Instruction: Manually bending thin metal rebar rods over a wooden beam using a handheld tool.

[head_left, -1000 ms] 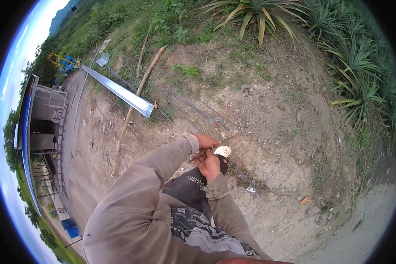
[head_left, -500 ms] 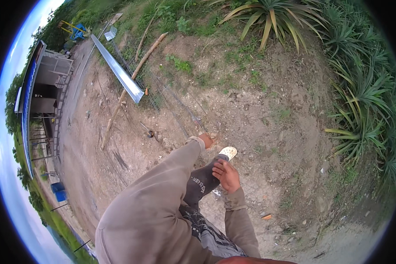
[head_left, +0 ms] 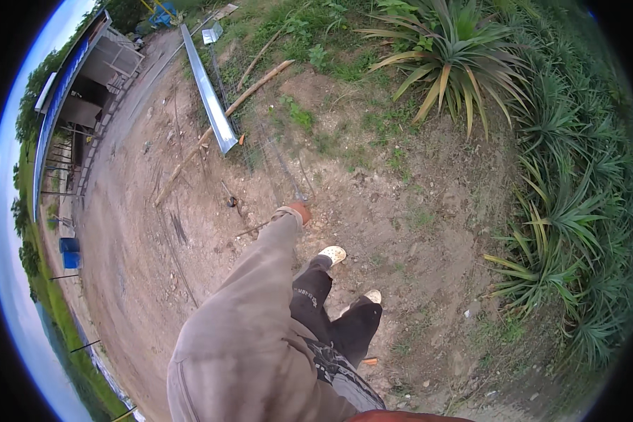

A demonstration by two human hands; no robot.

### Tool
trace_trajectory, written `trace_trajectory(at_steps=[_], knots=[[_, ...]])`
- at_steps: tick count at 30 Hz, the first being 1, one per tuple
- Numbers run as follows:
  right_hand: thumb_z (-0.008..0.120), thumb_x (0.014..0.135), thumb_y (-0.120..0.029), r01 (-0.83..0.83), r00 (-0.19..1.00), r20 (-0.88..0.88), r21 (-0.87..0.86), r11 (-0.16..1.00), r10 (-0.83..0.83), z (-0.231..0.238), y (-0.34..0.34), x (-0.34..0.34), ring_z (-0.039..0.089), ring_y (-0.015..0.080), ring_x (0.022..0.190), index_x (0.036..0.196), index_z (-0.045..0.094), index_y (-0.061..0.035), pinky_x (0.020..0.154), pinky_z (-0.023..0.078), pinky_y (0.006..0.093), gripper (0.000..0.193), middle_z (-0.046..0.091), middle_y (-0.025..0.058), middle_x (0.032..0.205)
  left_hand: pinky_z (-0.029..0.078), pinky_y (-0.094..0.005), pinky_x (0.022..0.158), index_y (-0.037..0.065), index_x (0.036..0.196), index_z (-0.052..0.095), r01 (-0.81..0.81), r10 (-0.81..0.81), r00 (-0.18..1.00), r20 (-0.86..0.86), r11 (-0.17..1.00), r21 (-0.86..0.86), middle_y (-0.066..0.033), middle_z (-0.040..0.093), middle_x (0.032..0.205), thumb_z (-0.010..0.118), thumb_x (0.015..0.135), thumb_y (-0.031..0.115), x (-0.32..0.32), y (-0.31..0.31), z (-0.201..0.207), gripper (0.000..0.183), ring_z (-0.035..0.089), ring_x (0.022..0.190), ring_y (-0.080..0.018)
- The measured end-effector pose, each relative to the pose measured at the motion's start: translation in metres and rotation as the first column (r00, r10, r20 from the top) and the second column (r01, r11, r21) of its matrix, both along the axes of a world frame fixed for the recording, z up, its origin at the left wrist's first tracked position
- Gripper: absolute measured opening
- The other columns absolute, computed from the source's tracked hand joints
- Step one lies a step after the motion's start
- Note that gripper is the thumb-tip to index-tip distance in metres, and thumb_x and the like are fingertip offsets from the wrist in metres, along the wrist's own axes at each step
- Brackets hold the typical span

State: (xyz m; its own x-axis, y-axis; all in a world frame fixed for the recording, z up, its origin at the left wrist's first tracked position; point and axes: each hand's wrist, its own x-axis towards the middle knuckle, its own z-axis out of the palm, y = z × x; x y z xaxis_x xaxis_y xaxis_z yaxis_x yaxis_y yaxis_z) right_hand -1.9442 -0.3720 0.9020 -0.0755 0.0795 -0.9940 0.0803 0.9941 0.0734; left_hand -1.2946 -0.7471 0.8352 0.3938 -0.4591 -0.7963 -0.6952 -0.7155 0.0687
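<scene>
My left hand (head_left: 302, 212) is at the end of a long brown-grey sleeve, low over the bare dirt in front of my feet. Its fingers look curled closed, and what they grip, if anything, is too small to make out. Just beyond the knuckles are thin metal rods (head_left: 286, 172) that run away toward a pale metal channel (head_left: 207, 95). A thin brown rod (head_left: 252, 230) shows beside my wrist; whether the hand holds it I cannot tell. To the left of the hand a small dark hand tool (head_left: 231, 202) lies on the ground. My right hand is out of view.
A long wooden pole (head_left: 252, 91) crosses the ground by the channel. Spiky plants (head_left: 449, 60) grow along the right. A low building (head_left: 91, 91) and blue barrels (head_left: 70, 253) stand at the left. My feet wear pale clogs (head_left: 334, 254).
My right hand has left the view. My left hand appears lower and farther left as the view shifts. Both my feet show now, where before only one did.
</scene>
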Motion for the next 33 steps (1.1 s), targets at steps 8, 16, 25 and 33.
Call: trace_trajectory(at_steps=[8,16,25,33], knots=[[0.054,0.075,-0.021,0.075,0.95,0.309,-0.057,0.996,-0.054,-0.104,-0.218,-0.143,0.057,0.0259,0.067,0.09,0.051,-0.0075,0.056,0.048,0.0421,0.02,0.057,0.0106,0.077,0.045,-0.0419,0.083,0.004,0.103,0.061,-0.272,0.366,0.919,0.149,0.858,-0.435,-0.0219,0.058,0.106,0.055,0.075,0.032,-0.033,0.095,0.145,0.039,0.057,0.096,-0.0366],[0.047,0.087,-0.015,-0.451,0.868,-0.198,-0.699,0.555,0.455,0.004,-0.489,-0.081,0.052,0.0178,0.053,0.091,0.049,-0.0061,0.046,0.045,0.0329,0.01,0.053,0.0071,0.068,0.048,-0.0419,0.076,0.008,0.099,0.062,-0.324,0.465,0.878,0.118,0.756,-0.569,-0.0189,0.063,0.09,0.055,0.075,0.034,-0.22,0.179,0.212,0.036,0.06,0.086,-0.0363],[0.048,0.089,-0.019,-0.832,0.44,-0.215,-0.462,0.306,0.872,0.068,-0.448,0.01,0.058,0.0207,0.062,0.099,0.051,-0.0033,0.05,0.047,0.0349,0.019,0.059,0.0103,0.078,0.045,-0.0419,0.085,0.005,0.104,0.062,-0.216,0.191,0.976,-0.102,0.899,-0.381,-0.019,0.062,0.102,0.051,0.077,0.036,-0.215,0.183,0.185,0.043,0.059,0.095,-0.0346],[0.051,0.087,-0.019,-0.814,0.504,-0.191,-0.433,0.388,0.842,0.104,-0.419,-0.026,0.059,0.0216,0.062,0.099,0.051,-0.0042,0.053,0.049,0.0362,0.019,0.06,0.0112,0.082,0.041,-0.0397,0.091,0.007,0.111,0.06,-0.371,0.233,0.905,-0.356,0.841,-0.393,-0.0204,0.06,0.107,0.055,0.076,0.043,-0.227,0.181,0.148,0.051,0.055,0.102,-0.0353]])
